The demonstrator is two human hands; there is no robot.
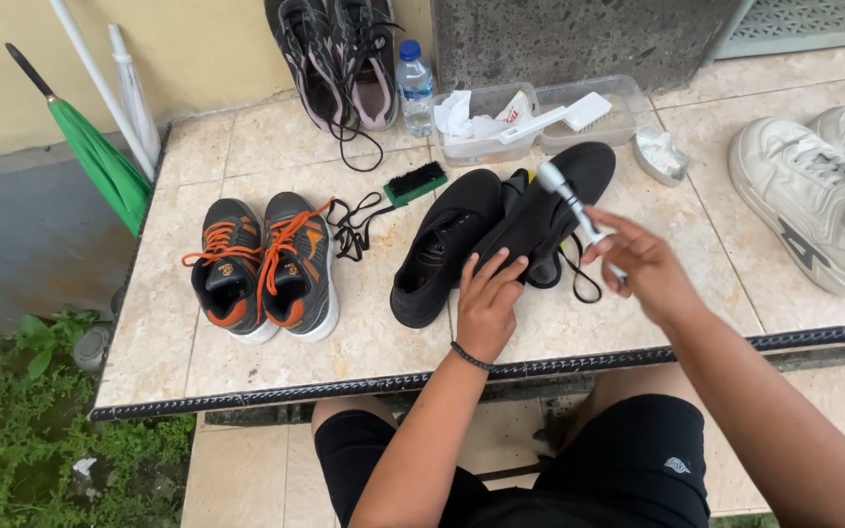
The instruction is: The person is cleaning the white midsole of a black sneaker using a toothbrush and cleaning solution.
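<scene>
My left hand presses on the toe end of a black shoe that lies tilted on the tiled ledge. A second black shoe lies just left of it, touching it. My right hand grips a white-headed brush by its handle, with the head held above the tilted black shoe. A loose black lace trails beneath the shoe near my right hand.
A grey pair with orange laces stands at left, beside loose black laces and a green-backed brush. Behind: dark sneakers, a water bottle, clear trays with a white brush. White sneakers lie right; a green umbrella leans left.
</scene>
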